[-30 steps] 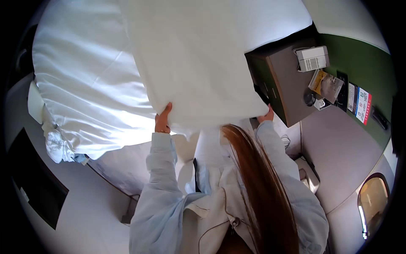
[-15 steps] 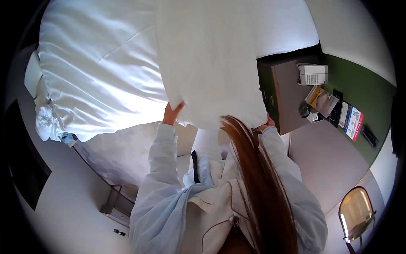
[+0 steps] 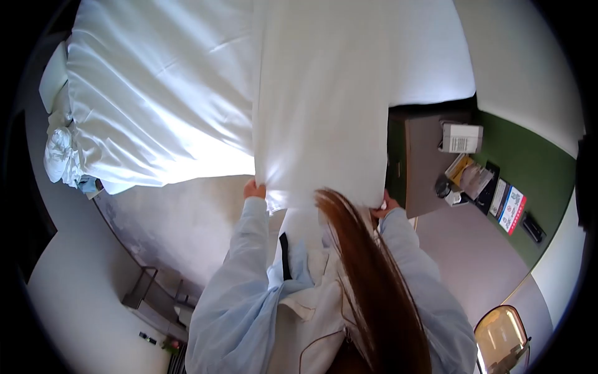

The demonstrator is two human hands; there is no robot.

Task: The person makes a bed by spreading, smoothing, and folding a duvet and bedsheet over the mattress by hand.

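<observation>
A long, smooth white cloth (image 3: 321, 118) stretches from my hands away over the bed, its near end hanging off the bedside. My left hand (image 3: 254, 189) grips its near left corner, with fingers closed on the fabric. At the near right corner my right hand (image 3: 387, 203) pinches the cloth's edge; some of its fingers are hidden behind it. Under and to the left of the cloth, wrinkled white bedding (image 3: 165, 112) covers the bed. Whether the cloth is one layer or several, I cannot tell.
At right, a green desk top (image 3: 551, 156) carries a white box (image 3: 461, 138), leaflets (image 3: 468, 176) and dark items. A mirror (image 3: 500, 333) stands lower right. At the bed's left are a pillow (image 3: 53, 78) and a crumpled white bundle (image 3: 60, 149).
Both hands have come back toward my body, drawing the cloth's near end with them. The cloth lies straighter and flatter. My view has shifted slightly.
</observation>
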